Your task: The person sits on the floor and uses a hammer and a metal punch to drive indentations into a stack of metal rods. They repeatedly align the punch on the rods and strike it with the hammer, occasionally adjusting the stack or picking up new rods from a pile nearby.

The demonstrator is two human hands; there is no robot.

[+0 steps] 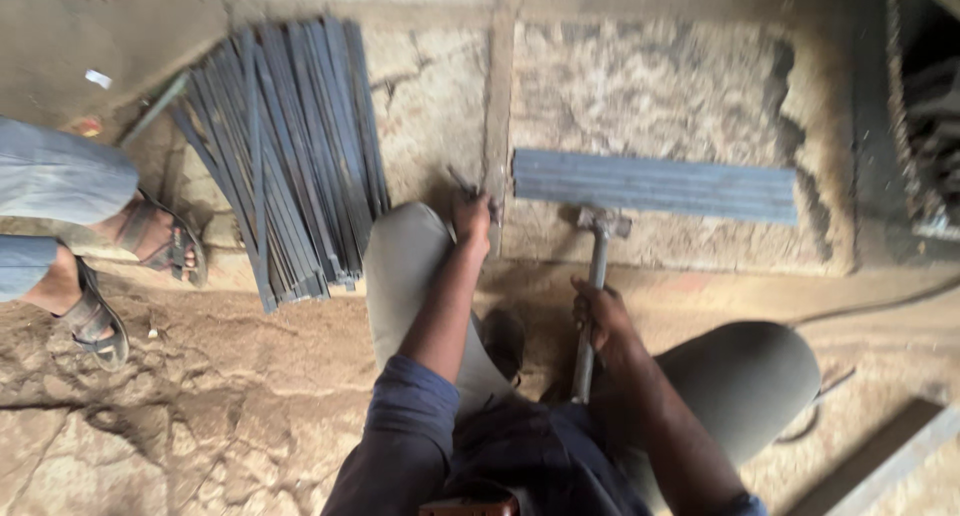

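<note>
Head view: the right hand (600,314) is closed around the handle of a hammer (594,276), whose head rests just beside a flat bundle of grey metal strips (655,186) laid on the stone floor (650,86). The left hand (472,219) is clamped on a thin metal tool (464,184) at the bundle's left end. A larger stack of strips (285,156) lies to the left, near another person's sandalled feet (130,276).

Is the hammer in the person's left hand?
No, the hammer is gripped by the right hand, while the left hand holds a thin metal tool.
</note>
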